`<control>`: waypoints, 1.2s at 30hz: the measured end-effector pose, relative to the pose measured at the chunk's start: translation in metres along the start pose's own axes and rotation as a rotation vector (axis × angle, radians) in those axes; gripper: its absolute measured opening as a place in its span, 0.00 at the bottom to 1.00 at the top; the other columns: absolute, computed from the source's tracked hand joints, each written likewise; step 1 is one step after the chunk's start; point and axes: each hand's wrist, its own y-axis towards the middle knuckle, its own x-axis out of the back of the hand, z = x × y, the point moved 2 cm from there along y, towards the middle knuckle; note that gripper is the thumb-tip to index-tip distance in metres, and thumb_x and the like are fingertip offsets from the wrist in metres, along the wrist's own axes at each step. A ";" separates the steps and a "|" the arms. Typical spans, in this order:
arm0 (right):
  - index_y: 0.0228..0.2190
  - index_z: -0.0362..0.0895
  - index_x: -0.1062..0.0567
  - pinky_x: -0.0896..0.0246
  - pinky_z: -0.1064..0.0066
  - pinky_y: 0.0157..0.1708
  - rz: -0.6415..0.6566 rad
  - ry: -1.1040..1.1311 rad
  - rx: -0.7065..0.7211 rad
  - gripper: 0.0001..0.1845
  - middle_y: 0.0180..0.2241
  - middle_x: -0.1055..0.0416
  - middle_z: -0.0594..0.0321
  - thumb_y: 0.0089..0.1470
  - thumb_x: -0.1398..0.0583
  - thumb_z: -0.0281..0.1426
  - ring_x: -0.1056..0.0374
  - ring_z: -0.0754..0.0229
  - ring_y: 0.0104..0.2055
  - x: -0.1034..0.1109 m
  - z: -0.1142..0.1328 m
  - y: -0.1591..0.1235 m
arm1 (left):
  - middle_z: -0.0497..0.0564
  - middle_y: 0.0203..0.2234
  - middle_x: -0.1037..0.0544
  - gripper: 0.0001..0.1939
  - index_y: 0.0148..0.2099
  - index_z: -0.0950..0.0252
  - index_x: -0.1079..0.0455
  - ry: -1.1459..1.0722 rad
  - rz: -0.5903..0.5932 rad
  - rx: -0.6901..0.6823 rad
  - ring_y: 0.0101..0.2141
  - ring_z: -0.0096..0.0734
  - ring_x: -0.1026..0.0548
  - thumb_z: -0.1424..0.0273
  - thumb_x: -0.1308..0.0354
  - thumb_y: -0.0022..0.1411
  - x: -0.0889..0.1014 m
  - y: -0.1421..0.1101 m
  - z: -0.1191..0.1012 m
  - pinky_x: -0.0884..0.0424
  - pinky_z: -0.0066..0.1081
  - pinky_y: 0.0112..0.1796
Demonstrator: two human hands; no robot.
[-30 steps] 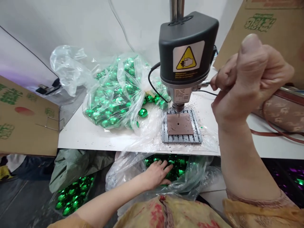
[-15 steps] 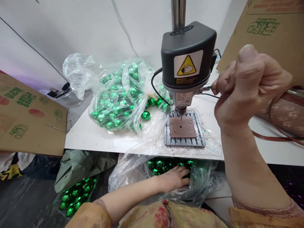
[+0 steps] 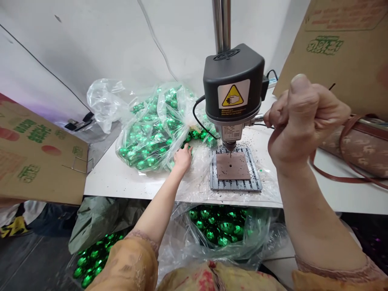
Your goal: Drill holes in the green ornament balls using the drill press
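Observation:
A small bench drill [image 3: 233, 95] stands on the white table [image 3: 121, 182], its bit just above a brown pad [image 3: 233, 165] on a grey slotted base. My right hand [image 3: 303, 117] is closed in a fist round the drill's thin metal feed lever. My left hand [image 3: 182, 157] reaches over the table to the mouth of a clear plastic bag of shiny green faceted beads [image 3: 148, 129]; its fingers curl round a bead at the bag's opening, mostly hidden from view.
Below the table's front edge an open bag of green beads [image 3: 221, 228] lies in my lap, with another bag [image 3: 93, 254] on the floor at left. Cardboard boxes flank the table at left [image 3: 36, 157] and right [image 3: 342, 48]. A patterned bag with a strap [image 3: 357, 149] lies at right.
My left hand has left the bag in my lap and risen to the bead bag on the table. My right hand stays clenched on the lever. The view has shifted slightly.

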 end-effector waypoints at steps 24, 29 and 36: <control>0.16 0.46 0.46 0.59 0.64 0.17 0.022 -0.062 0.023 0.33 0.13 0.52 0.70 0.61 0.36 0.48 0.55 0.66 0.15 -0.003 0.004 -0.003 | 0.53 0.41 0.19 0.30 0.49 0.63 0.32 -0.681 0.471 -0.090 0.44 0.36 0.21 0.54 0.25 0.51 -0.070 -0.081 -0.023 0.27 0.37 0.49; 0.17 0.46 0.46 0.60 0.64 0.18 0.027 -0.058 0.034 0.33 0.13 0.50 0.70 0.62 0.37 0.47 0.54 0.66 0.15 -0.002 0.002 -0.003 | 0.57 0.50 0.21 0.29 0.52 0.63 0.29 -0.554 0.495 -0.202 0.53 0.42 0.23 0.58 0.25 0.52 -0.072 -0.081 -0.019 0.30 0.42 0.57; 0.17 0.47 0.46 0.59 0.63 0.18 0.036 -0.081 0.006 0.33 0.13 0.52 0.70 0.60 0.37 0.49 0.54 0.65 0.16 -0.002 0.005 -0.003 | 0.55 0.48 0.21 0.31 0.54 0.62 0.29 -0.517 0.547 -0.306 0.51 0.43 0.23 0.56 0.25 0.53 -0.075 -0.097 -0.021 0.28 0.43 0.55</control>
